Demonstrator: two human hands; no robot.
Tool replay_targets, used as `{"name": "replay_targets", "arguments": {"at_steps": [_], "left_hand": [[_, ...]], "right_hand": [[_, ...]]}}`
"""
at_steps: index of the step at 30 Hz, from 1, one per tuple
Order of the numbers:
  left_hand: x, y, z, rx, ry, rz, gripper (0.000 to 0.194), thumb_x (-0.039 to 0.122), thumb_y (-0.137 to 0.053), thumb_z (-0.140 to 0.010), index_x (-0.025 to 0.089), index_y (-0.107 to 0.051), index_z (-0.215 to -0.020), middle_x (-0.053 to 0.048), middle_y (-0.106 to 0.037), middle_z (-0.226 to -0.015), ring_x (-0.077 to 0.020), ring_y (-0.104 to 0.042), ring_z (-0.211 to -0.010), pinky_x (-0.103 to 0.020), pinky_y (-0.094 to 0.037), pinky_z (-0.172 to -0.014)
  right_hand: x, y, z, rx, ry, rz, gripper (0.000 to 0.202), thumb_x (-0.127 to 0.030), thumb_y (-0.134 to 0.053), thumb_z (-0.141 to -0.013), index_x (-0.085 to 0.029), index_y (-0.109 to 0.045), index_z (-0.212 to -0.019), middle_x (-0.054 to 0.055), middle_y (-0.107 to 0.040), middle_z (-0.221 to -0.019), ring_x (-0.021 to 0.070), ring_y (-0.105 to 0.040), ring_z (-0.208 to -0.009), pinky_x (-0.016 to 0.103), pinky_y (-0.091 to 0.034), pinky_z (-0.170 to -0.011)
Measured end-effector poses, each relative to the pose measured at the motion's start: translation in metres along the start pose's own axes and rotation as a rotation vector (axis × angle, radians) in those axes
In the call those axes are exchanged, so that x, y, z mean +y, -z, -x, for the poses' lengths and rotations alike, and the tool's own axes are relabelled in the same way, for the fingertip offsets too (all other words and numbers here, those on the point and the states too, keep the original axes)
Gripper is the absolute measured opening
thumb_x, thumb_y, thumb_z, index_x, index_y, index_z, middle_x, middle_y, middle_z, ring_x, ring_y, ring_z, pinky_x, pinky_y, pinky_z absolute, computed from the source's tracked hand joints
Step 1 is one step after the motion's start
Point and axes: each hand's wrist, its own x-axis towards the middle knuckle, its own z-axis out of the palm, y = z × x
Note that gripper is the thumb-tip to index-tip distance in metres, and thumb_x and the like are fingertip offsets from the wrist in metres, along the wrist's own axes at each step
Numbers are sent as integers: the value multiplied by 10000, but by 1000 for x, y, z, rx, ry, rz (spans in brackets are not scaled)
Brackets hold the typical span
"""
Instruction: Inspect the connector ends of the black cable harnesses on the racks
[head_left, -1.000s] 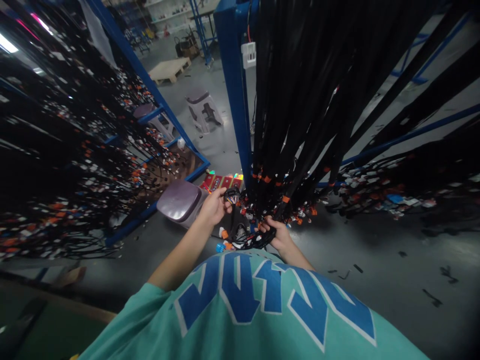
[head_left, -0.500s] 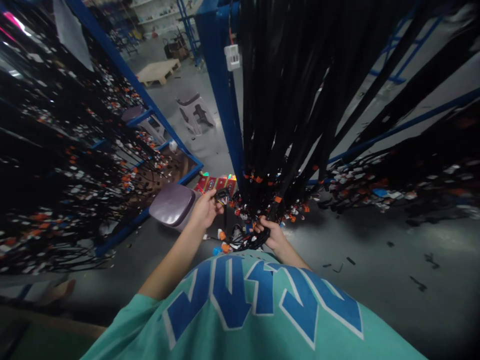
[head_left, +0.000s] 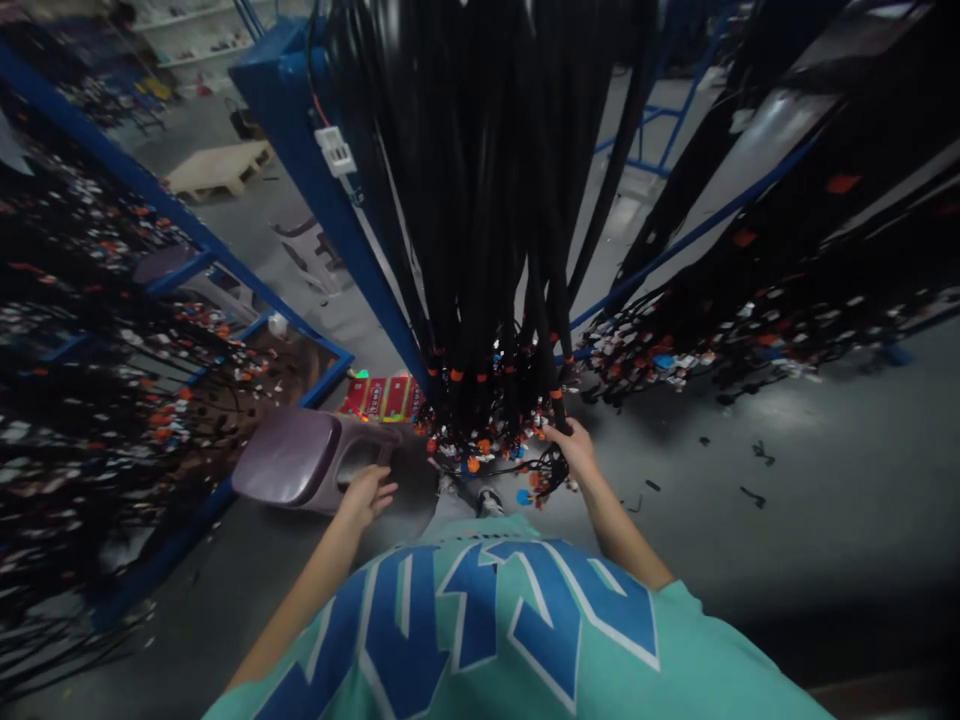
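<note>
Black wire harnesses [head_left: 480, 250] hang in a thick bunch in front of me, with orange tape bands and many small white, orange and blue connectors at their lower ends. My right hand [head_left: 574, 452] is closed around the lower part of one harness [head_left: 556, 405] at the bunch's right side. Below that hand dangle its branch wires, with a blue connector [head_left: 523, 497] among them. My left hand [head_left: 369, 495] is empty, fingers apart, in front of the purple-grey plastic stool [head_left: 289, 455].
A blue metal frame post [head_left: 352, 240] rises left of the bunch, a white connector [head_left: 335, 150] hanging by it. Red printed packaging [head_left: 382, 398] lies on the floor. More harness racks stand left and right. Behind are a wooden pallet [head_left: 217, 168] and another stool [head_left: 311, 250].
My left hand has let go of the dark connector with coloured wires and moved down-left. My right hand has shifted right with the harness, and the view has turned right.
</note>
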Motion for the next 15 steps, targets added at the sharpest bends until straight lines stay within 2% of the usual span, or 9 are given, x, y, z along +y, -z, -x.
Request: {"name": "replay_targets", "arguments": {"at_steps": [2, 3, 4, 6, 8, 10, 12, 15], "left_hand": [[-3, 2, 1, 10, -25, -8, 131, 102, -549, -742, 180, -486, -827, 7, -551, -746, -106, -601, -511, -199, -459, -460], [-4, 3, 1, 16, -33, -9, 132, 91, -543, -743, 178, -485, -823, 5, -550, -744, -106, -601, -511, -201, -461, -456], [-4, 5, 2, 19, -40, -10, 127, 84, -535, -746, 174, -485, -820, 3, -551, -743, -109, -603, -510, -205, -464, -450], [-5, 6, 3, 20, -48, -16, 109, 76, -518, -757, 165, -489, -813, -2, -551, -747, -112, -606, -502, -212, -468, -432], [-7, 7, 4, 3, -48, -26, 93, 72, -507, -763, 156, -497, -802, -5, -554, -748, -120, -613, -504, -221, -475, -424], [-12, 8, 3, -25, -42, -33, 88, 75, -508, -763, 157, -510, -795, -1, -559, -726, -128, -624, -516, -223, -481, -430], [-18, 10, 1, -53, -39, -34, 96, 80, -530, -749, 170, -530, -782, 6, -571, -696, -135, -632, -521, -219, -480, -437], [-29, 17, -3, -102, -33, -48, 113, 89, -564, -726, 201, -563, -741, 25, -601, -670, -132, -643, -542, -205, -480, -468]], "right_hand": [[-9, 2, -5, 200, 271, 121, 212, -244, -692, -555, -212, -594, -740, 28, -601, -795, 219, -521, -860, 372, -402, -824], [-13, -2, -5, 239, 398, 158, 179, -224, -654, -599, -224, -602, -771, 39, -598, -863, 224, -499, -938, 389, -364, -900], [-18, -10, -4, 215, 499, 176, 150, -207, -608, -645, -235, -609, -793, 44, -594, -901, 220, -485, -976, 395, -332, -944], [-26, -37, -4, 25, 586, 159, 154, -182, -525, -712, -254, -617, -813, 46, -598, -913, 205, -496, -965, 387, -330, -958], [-32, -72, -10, -208, 547, 92, 205, -159, -505, -714, -264, -620, -847, 43, -606, -952, 199, -510, -971, 376, -349, -951], [-37, -107, -25, -212, 374, 16, 233, -139, -498, -701, -254, -614, -868, 39, -606, -979, 194, -510, -994, 373, -328, -981], [-39, -137, -46, -200, 300, 15, 228, -136, -480, -705, -235, -611, -864, 35, -621, -917, 196, -513, -998, 393, -302, -1000], [-40, -164, -77, -244, 235, 38, 170, -169, -487, -720, -219, -611, -823, 17, -632, -768, 200, -561, -889, 393, -388, -902]]}}
